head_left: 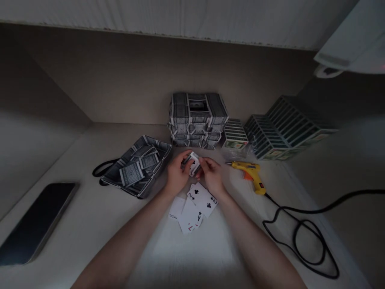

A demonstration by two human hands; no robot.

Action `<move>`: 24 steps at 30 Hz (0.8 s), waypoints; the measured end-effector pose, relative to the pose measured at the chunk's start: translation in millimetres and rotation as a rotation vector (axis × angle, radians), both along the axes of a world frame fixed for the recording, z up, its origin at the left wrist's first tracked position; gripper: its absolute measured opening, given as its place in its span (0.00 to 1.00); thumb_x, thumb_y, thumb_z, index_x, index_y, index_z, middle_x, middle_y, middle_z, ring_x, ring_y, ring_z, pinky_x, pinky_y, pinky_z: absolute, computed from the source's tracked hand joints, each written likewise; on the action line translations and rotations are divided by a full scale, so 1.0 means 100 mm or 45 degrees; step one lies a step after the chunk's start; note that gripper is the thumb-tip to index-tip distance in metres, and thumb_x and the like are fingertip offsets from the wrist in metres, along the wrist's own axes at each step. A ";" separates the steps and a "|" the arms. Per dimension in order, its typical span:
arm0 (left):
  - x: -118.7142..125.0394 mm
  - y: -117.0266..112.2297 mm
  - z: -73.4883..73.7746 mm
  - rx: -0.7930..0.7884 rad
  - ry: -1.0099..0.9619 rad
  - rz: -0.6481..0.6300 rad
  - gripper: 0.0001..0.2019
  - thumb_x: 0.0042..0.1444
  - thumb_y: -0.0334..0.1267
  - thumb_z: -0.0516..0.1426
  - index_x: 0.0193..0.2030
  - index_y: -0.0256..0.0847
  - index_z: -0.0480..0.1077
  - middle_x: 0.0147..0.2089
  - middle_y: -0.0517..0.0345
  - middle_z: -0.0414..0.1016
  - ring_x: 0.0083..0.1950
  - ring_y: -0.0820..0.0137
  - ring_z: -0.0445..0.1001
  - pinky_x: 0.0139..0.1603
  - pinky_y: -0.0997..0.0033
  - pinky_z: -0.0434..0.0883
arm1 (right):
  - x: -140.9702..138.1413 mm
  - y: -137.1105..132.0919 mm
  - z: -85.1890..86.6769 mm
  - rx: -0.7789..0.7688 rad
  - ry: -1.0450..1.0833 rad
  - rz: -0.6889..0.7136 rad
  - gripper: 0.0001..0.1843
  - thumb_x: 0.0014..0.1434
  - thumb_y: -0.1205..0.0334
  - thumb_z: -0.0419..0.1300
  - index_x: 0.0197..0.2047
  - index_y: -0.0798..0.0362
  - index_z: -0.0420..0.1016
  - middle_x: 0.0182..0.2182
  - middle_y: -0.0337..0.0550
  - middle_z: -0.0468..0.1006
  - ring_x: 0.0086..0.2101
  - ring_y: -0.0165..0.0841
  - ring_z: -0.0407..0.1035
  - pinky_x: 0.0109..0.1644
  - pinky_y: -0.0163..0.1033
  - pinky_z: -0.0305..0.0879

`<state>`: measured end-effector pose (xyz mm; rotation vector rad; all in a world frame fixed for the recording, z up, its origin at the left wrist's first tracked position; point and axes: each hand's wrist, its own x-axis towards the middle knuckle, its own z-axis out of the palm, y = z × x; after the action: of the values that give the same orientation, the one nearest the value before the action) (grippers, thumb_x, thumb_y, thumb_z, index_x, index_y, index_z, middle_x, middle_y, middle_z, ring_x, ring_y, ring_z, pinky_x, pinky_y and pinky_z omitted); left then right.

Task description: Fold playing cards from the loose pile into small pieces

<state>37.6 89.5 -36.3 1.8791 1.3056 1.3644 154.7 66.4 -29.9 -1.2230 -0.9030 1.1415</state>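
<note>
My left hand and my right hand meet over the middle of the white table. Both pinch one folded playing card between their fingertips, its face showing. Just below my hands, several loose cards lie face up on the table, among them a two of clubs and a red seven. The fingers of both hands are curled round the card.
A tray built of cards sits to the left with folded cards inside. A box of stacked card pieces stands behind. Rows of card packs lie at right. A yellow glue gun with black cable lies right; a phone lies left.
</note>
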 end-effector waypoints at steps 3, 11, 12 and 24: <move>0.01 -0.01 0.00 -0.023 -0.005 -0.010 0.12 0.56 0.36 0.52 0.47 0.41 0.68 0.42 0.55 0.75 0.41 0.71 0.73 0.42 0.73 0.69 | 0.01 0.01 -0.04 0.021 -0.109 -0.050 0.18 0.51 0.46 0.56 0.29 0.54 0.71 0.12 0.33 0.67 0.13 0.27 0.60 0.17 0.32 0.57; -0.01 -0.05 0.03 -0.030 0.053 0.006 0.12 0.58 0.37 0.50 0.46 0.39 0.68 0.40 0.54 0.76 0.38 0.71 0.74 0.40 0.73 0.69 | 0.05 0.03 -0.09 0.091 -0.256 -0.099 0.16 0.54 0.49 0.55 0.31 0.54 0.71 0.13 0.33 0.66 0.14 0.27 0.61 0.19 0.32 0.58; -0.01 -0.05 0.03 -0.014 0.045 -0.001 0.12 0.57 0.38 0.52 0.46 0.39 0.68 0.41 0.54 0.76 0.40 0.71 0.74 0.41 0.72 0.69 | 0.05 0.03 -0.10 0.114 -0.282 -0.096 0.15 0.54 0.50 0.54 0.31 0.54 0.72 0.14 0.33 0.67 0.14 0.28 0.62 0.19 0.32 0.58; -0.01 -0.07 0.06 0.177 0.079 0.056 0.06 0.51 0.38 0.57 0.34 0.39 0.71 0.31 0.59 0.75 0.34 0.73 0.72 0.37 0.73 0.69 | 0.11 -0.05 -0.15 0.521 -0.888 -0.091 0.13 0.59 0.61 0.49 0.39 0.50 0.74 0.33 0.43 0.78 0.30 0.32 0.72 0.36 0.37 0.68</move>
<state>36.3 82.6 -30.6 2.0102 1.3196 1.4642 165.3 60.9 -44.8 -1.3034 -1.5108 0.4166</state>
